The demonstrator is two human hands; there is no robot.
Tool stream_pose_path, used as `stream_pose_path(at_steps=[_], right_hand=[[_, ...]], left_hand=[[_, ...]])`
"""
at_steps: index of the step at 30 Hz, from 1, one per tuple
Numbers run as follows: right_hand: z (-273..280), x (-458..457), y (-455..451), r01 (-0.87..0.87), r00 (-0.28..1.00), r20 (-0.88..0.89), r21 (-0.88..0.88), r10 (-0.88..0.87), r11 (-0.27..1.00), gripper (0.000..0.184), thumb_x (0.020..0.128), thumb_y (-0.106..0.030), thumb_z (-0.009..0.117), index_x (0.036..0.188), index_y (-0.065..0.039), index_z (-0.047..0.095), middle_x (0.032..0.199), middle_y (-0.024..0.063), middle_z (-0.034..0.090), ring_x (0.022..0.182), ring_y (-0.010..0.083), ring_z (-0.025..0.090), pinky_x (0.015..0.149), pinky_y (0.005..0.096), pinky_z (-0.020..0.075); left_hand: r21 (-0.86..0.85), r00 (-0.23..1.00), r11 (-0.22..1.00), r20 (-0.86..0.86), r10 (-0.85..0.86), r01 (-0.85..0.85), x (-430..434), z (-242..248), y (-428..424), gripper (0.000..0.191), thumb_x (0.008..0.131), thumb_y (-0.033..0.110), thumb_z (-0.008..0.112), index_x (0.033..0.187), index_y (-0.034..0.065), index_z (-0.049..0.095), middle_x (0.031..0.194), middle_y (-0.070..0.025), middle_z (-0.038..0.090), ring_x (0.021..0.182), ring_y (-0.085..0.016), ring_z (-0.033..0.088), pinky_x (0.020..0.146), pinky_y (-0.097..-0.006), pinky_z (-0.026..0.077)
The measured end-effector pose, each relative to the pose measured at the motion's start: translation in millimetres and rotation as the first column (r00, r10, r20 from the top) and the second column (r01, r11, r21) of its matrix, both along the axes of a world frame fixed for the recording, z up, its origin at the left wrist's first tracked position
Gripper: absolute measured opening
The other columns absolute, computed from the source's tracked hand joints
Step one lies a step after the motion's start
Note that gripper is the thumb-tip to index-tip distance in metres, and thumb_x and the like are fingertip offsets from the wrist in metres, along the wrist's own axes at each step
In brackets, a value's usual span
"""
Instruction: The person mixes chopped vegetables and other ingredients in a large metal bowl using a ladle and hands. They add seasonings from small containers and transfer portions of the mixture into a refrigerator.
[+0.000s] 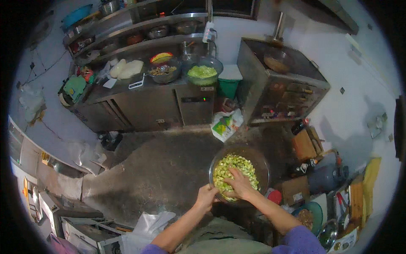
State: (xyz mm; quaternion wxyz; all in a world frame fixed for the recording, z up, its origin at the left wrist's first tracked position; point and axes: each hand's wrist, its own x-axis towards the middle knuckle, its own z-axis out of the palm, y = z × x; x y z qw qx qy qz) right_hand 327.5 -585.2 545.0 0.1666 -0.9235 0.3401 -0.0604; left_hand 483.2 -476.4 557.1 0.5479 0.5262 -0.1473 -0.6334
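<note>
A large round basin (265, 171) with a shiny rim is in front of my body, low in the picture. Chopped pale-green vegetable (234, 160) fills much of it, in small pieces. My left hand (206, 196) is closed on the near-left rim of the basin, its thumb at the edge. My right hand (240, 183) reaches into the basin with spread fingers, the tips among the pieces. Whether any pieces are under that palm is hidden.
Along the far steel counter (142, 108) stand a bowl of shredded green vegetable (202, 72) and a bowl of brownish food (163, 71). A steel stove (285, 82) is at the right. Cardboard boxes (295, 190) and a gas cylinder (326, 177) crowd the near right.
</note>
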Motion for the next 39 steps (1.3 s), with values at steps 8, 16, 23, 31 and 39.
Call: stream_pose_path(at_steps=[8,16,23,31,39], right_hand=[[9,144,-85,-0.253,0.962,0.124,0.070,0.244,0.965,0.058,0.071,-0.025,0.076,0.127,-0.020,0.059,0.139,0.0211,0.042,0.126,0.0418,0.042,0.104,0.0491,0.0372],[98,320,-167,-0.605,0.776,0.275,0.074,0.567,0.793,0.034,0.086,-0.018,0.063,0.119,-0.011,0.065,0.139,0.0139,0.048,0.124,0.0331,0.049,0.103,0.0418,0.0407],[153,499,-241,-0.630,0.614,0.678,0.113,0.404,0.768,0.022,0.088,-0.009,0.062,0.107,0.000,0.066,0.108,0.0146,0.065,0.098,0.0293,0.064,0.086,0.0361,0.0498],[170,668,-557,-0.178,0.557,0.827,0.208,-0.076,0.962,0.022,0.089,-0.012,0.062,0.108,0.000,0.067,0.099,0.0112,0.067,0.089,0.0211,0.066,0.079,0.0315,0.0514],[120,826,-780,-0.344,0.836,0.338,-0.290,0.432,0.893,0.059,0.084,-0.043,0.066,0.129,-0.007,0.052,0.128,0.0214,0.050,0.121,0.0395,0.047,0.099,0.0478,0.0394]], left_hand=[[-0.037,0.986,0.987,-0.062,0.152,-0.155,112,-8,-50,0.014,0.087,0.000,0.055,0.099,-0.0040,0.060,0.093,-0.0141,0.065,0.077,-0.022,0.067,0.063,-0.0341,0.061],[-0.026,0.943,0.943,-0.032,0.331,-0.332,307,48,-85,0.024,0.087,-0.003,0.051,0.109,-0.0075,0.059,0.100,-0.0169,0.067,0.081,-0.025,0.069,0.068,-0.0381,0.061],[-0.226,0.810,0.778,-0.128,0.573,-0.586,448,79,-91,0.015,0.089,0.004,0.052,0.101,-0.0030,0.057,0.095,-0.0135,0.062,0.086,-0.028,0.065,0.071,-0.0433,0.058],[-0.271,0.486,0.481,0.051,0.872,-0.834,581,97,-129,0.015,0.090,0.014,0.055,0.100,0.0034,0.057,0.095,-0.0105,0.059,0.081,-0.024,0.059,0.068,-0.0377,0.051],[-0.343,0.277,0.713,0.752,0.598,-0.611,687,106,-198,0.051,0.091,0.057,0.055,0.102,0.0077,0.055,0.097,-0.0127,0.057,0.076,-0.027,0.053,0.065,-0.0422,0.046]])
